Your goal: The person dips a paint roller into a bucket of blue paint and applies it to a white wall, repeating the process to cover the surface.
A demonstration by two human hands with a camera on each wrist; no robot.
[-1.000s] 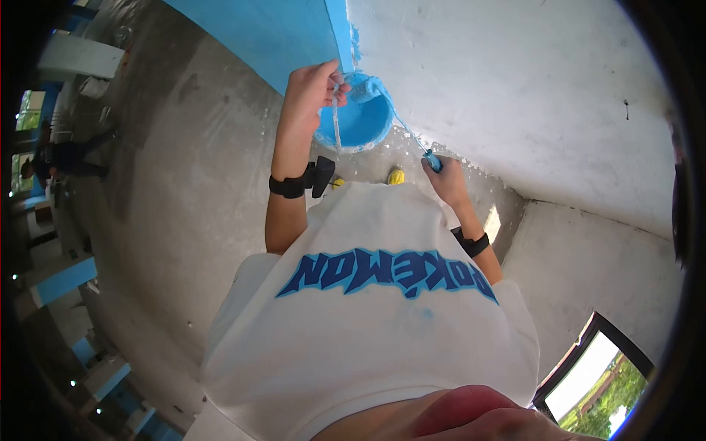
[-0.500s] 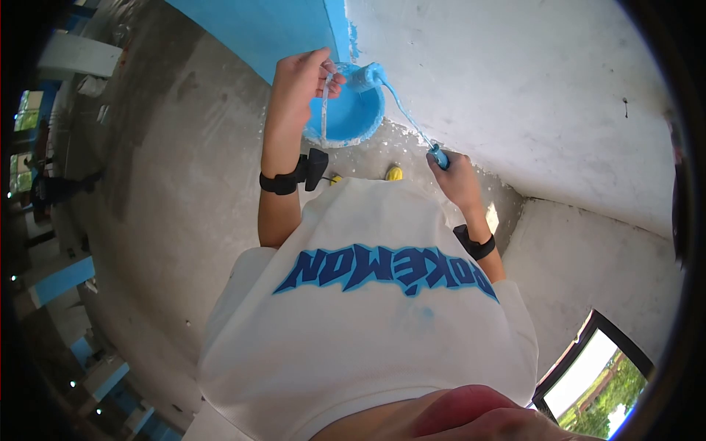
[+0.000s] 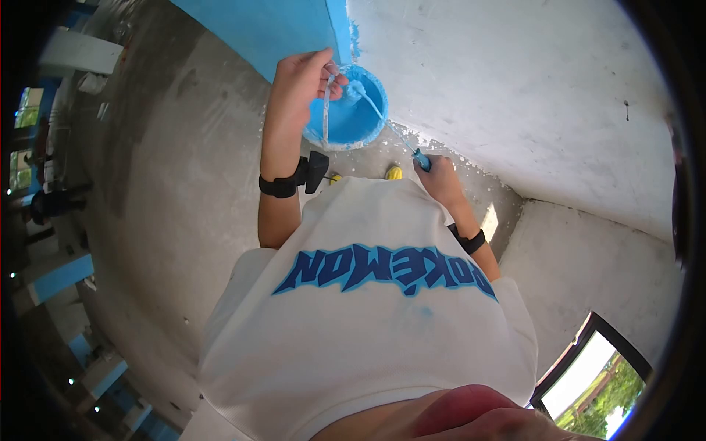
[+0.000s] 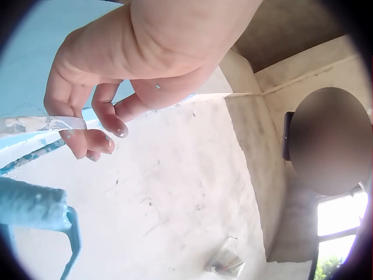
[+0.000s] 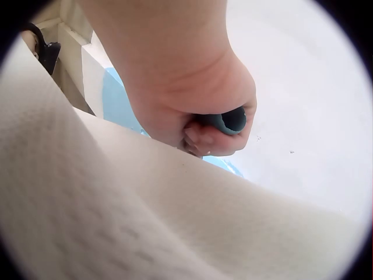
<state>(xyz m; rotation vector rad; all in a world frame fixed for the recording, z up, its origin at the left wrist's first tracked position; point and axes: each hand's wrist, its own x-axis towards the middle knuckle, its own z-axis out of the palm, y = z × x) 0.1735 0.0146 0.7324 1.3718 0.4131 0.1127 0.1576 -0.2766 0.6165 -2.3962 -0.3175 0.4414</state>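
Head view: left hand (image 3: 296, 84) grips the bucket handle (image 3: 326, 114), right hand (image 3: 443, 181) the roller (image 3: 355, 91). Blue wall face (image 3: 265, 33) appears coated, adjoining white wall (image 3: 507, 95) mostly uncoated; roller loading appears unfinished.

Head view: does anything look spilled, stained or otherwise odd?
A faint blue smudge marks the front of the white shirt, and pale specks dot the floor near the bucket along the wall. Both look like stray paint, though I can't be certain.
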